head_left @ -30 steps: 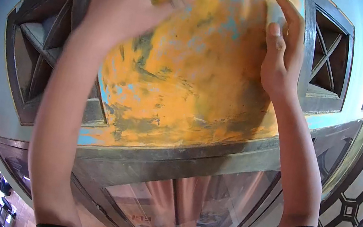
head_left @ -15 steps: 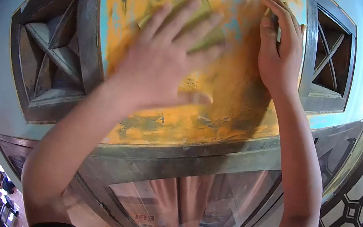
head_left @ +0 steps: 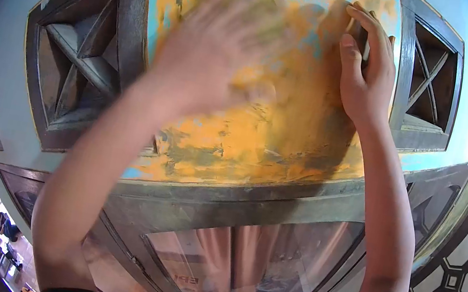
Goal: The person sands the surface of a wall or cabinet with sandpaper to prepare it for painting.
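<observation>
My left hand point(head_left: 207, 47) is smeared by motion, its fingers stretched over a yellow-green sheet point(head_left: 262, 20) that looks like sandpaper, against the patchy orange wall panel point(head_left: 273, 134). The sheet is mostly hidden under the blurred fingers. Higher on the right, my right hand point(head_left: 372, 70) leans at the panel's right side. Its fingers are bent, with a gap between them and the thumb, and nothing shows in the gap. Blue paint shows through the orange at the top, with dark grey patches elsewhere.
Dark wooden vents with crossed bars flank the panel, one on the left point(head_left: 87, 57) and one on the right point(head_left: 427, 80). Below runs a dark wooden beam point(head_left: 238, 193) over glass panes with curtains point(head_left: 233, 258). A panelled door point(head_left: 463, 268) stands at far right.
My left hand has shifted slightly up and left on the panel, more blurred now. My right hand stays at the same spot on the panel. The view has shifted a little.
</observation>
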Available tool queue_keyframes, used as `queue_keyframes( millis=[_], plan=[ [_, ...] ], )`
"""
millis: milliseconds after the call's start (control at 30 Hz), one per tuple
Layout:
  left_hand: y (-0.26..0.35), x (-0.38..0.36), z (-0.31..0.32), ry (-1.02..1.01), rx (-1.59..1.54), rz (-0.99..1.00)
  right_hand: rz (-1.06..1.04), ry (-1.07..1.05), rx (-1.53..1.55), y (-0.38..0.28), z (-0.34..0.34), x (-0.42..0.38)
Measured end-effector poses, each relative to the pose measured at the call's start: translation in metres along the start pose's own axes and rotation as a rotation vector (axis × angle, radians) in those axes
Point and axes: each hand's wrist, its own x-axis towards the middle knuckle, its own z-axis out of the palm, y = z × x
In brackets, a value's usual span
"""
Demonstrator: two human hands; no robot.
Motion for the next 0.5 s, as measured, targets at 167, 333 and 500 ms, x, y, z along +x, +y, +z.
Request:
queue_keyframes(
  millis=[167,333,500],
  plan=[
    [-0.019,0.011,0.003,0.099,0.109,-0.143,-0.01,-0.021,0.011,0.0,-0.001,-0.002],
    [0.031,-0.011,0.004,-0.226,-0.067,0.18,0.033,-0.051,0.013,-0.003,-0.003,-0.002],
    [-0.03,0.018,0.004,0.055,0.266,-0.163,-0.023,-0.084,-0.1,-0.001,-0.001,-0.003]
  ],
)
